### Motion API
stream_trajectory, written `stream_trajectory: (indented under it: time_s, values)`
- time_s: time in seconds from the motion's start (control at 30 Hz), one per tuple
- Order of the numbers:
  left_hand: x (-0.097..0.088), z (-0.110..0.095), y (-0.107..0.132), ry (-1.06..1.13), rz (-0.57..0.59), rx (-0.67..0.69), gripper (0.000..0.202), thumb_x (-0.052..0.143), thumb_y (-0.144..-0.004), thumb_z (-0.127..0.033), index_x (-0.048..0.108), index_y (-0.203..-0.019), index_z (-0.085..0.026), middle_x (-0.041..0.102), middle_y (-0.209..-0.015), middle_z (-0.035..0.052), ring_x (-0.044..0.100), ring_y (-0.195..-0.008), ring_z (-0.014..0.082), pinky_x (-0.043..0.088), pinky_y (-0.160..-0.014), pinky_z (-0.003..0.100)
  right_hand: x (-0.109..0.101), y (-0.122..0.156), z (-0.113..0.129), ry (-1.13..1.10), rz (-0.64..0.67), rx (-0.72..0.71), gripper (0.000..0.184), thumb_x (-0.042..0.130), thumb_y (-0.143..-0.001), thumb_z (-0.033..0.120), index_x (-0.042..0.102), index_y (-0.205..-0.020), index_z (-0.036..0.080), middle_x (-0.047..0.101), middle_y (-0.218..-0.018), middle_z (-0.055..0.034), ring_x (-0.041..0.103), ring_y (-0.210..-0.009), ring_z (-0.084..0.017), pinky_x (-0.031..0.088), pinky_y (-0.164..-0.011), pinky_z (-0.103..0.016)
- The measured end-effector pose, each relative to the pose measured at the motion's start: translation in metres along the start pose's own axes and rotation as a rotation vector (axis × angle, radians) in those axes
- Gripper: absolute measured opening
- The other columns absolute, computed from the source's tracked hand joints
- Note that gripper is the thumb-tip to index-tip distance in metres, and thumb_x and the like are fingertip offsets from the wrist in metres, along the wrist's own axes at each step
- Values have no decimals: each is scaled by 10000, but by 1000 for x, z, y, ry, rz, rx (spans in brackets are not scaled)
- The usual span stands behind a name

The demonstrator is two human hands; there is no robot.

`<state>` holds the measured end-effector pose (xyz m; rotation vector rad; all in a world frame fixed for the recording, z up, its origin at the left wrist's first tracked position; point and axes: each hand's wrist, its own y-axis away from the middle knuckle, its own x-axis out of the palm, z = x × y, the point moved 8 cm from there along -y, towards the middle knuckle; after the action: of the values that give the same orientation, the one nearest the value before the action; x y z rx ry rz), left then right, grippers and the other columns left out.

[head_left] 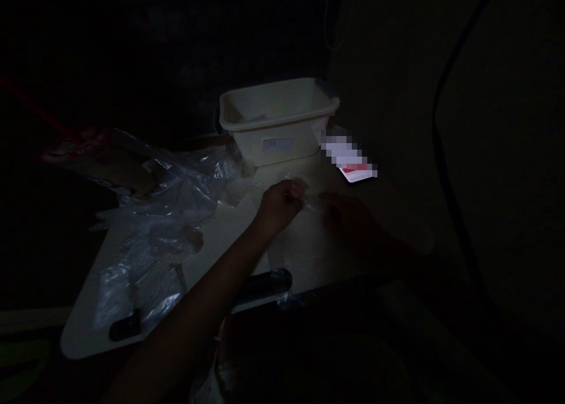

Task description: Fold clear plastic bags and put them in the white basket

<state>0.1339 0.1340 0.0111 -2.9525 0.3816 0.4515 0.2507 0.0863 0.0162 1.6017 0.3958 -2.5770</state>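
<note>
The scene is very dark. Over the middle of the white table, my left hand (pixel 280 204) has its fingers closed in a pinch at one end of a small clear plastic piece (pixel 314 204). At its other end is my right hand (pixel 348 218), dim and in shadow, with its fingers curled in toward the plastic. Whether the piece is a bag or a loose film I cannot tell. Beyond both hands stands a white plastic tub (pixel 282 139) with a label on its front.
Crumpled clear plastic bags (pixel 163 227) cover the left of the table (pixel 83 333). A cup (pixel 110 168) with a red straw stands there. A phone with a lit screen (pixel 353 171) lies right of the tub. A dark cable (pixel 445 180) hangs at the right.
</note>
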Motion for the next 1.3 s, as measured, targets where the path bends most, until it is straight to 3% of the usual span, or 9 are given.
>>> stream_trajectory:
  time_s: [0.27, 0.57, 0.73, 0.97, 1.13, 1.3]
  values:
    - [3, 4, 8, 92, 68, -115, 272, 413, -520, 9, 567, -677, -150, 550, -626, -34, 494, -549, 73, 404, -543, 200, -1, 2, 3, 16, -33, 8, 340, 439, -708, 208, 519, -1033, 151, 618, -888, -56, 562, -751, -156, 416, -670, -255]
    - [4, 4, 7, 61, 120, -61, 180, 426, -621, -71, 587, -612, -153, 570, -606, -21, 516, -589, 83, 411, -569, 207, 2, 2, 2, 102, 53, 60, 353, 430, -722, 222, 500, -1062, 160, 625, -762, -49, 552, -620, -148, 392, -564, -249]
    - [-1, 2, 4, 27, 33, 5, 111, 499, -592, -86, 575, -648, -143, 585, -680, -3, 531, -627, 86, 424, -603, 213, 3, 3, 1, 107, 39, 31, 358, 419, -726, 209, 492, -1072, 155, 621, -762, -49, 554, -641, -152, 394, -586, -252]
    - [-13, 6, 3, -117, -5, 47, 115, 508, -602, -95, 573, -685, -139, 598, -707, 8, 552, -649, 99, 442, -628, 226, 1, 2, 2, 91, 26, 11, 340, 422, -724, 222, 503, -1048, 160, 621, -736, -39, 552, -616, -142, 396, -573, -249]
    - [-15, 3, 7, -343, -23, 139, 109, 491, -641, -106, 574, -705, -136, 599, -710, 20, 555, -648, 112, 446, -626, 238, -1, 3, 1, 44, 38, 11, 474, 516, -665, 398, 497, -1064, 142, 599, -655, -18, 530, -568, -137, 397, -558, -256]
    - [-10, -13, 13, -544, 2, 302, 141, 464, -653, -77, 583, -699, -137, 596, -736, 27, 551, -675, 113, 440, -648, 231, -2, 9, 5, 198, 24, -156, 422, 487, -695, 393, 514, -1057, 179, 597, -857, -70, 527, -764, -196, 371, -696, -336]
